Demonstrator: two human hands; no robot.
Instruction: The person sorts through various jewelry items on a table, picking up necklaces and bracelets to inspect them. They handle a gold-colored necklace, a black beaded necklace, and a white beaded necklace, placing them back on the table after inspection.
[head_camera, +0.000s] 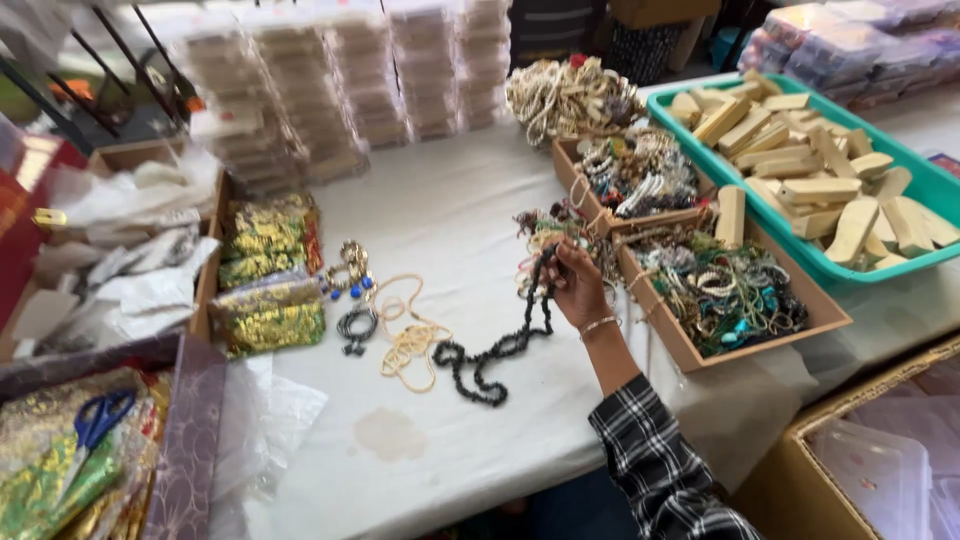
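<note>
My right hand (578, 290) reaches out over the white-covered table (450, 215), a plaid sleeve on the arm and a thin bangle at the wrist. Its fingers are closed on one end of a black bead strand (495, 352), which trails down and left across the cloth. Just beyond the fingers lies a tangle of mixed necklaces (545, 232). A cream bead strand (408, 345) lies to the left of the black one. My left hand is out of view.
Two cardboard trays (672, 338) (566, 160) of bead jewellery stand right of the hand. Behind them sits a teal tray (938, 182) of wooden blocks. Clear box stacks (350, 90) line the back. Gold-green pouches (268, 285), blue scissors (95, 420) and a cardboard box (800, 470) surround the cloth.
</note>
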